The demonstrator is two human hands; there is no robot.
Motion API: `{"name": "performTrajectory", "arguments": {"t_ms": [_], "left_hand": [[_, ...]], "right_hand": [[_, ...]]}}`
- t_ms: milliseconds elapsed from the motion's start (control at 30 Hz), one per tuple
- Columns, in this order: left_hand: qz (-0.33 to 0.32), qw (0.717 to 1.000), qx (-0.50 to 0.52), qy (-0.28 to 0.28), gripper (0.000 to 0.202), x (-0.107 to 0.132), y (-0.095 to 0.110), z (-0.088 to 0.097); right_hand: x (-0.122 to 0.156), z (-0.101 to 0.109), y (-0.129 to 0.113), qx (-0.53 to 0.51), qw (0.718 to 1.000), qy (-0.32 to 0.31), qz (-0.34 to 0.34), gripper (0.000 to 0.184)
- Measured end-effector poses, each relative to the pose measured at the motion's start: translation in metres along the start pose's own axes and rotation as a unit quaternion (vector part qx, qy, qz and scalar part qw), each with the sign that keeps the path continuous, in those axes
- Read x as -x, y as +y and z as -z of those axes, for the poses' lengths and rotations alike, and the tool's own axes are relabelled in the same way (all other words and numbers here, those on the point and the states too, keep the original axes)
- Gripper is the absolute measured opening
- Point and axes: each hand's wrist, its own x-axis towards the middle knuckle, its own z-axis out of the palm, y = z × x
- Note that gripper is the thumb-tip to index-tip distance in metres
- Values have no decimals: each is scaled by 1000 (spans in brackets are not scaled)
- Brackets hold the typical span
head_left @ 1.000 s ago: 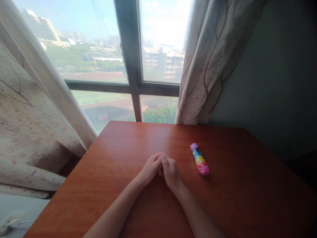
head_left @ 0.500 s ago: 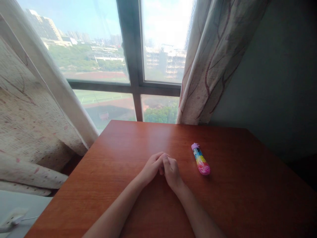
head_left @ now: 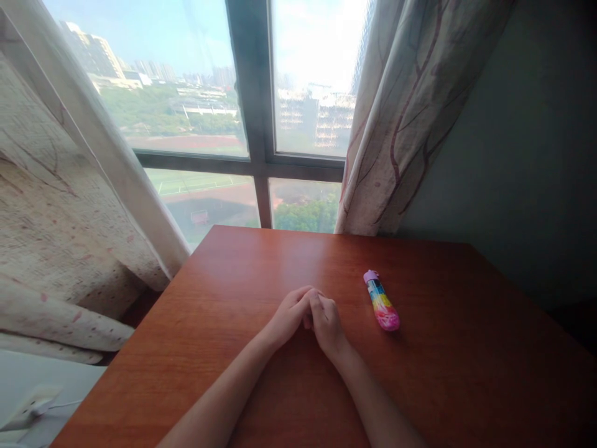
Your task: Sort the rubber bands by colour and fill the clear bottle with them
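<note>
On the wooden table [head_left: 224, 292], my left hand [head_left: 295, 309] and my right hand [head_left: 328, 323] are clasped together, fingers folded against each other. Both look closed, and no object shows in either; the inner sides of the palms are hidden. To the right of my right hand, apart from it, lies a slim bottle-shaped container [head_left: 382, 303]. It has a purple cap at its far end and bands of blue, yellow and pink down to a rounded pink end. What kind of thing it holds I cannot tell.
Beyond the table's far edge stands a window [head_left: 261, 164]. A patterned curtain [head_left: 380, 168] hangs on its right, another curtain [head_left: 93, 186] on its left. At the lower left, a plug with a white cable [head_left: 63, 406] sits in a socket beside the table.
The whole view has shifted slightly, so things appear a little further right. My hands stay clasped, and the container lies in the same place on the table.
</note>
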Motion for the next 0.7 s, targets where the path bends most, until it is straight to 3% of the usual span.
{"name": "performTrajectory", "arguments": {"t_ms": [700], "left_hand": [[0,1000,-6,-11,50,-2,-8,5]], "right_hand": [[-1,0,0,10,1000,-7,11,63]]}}
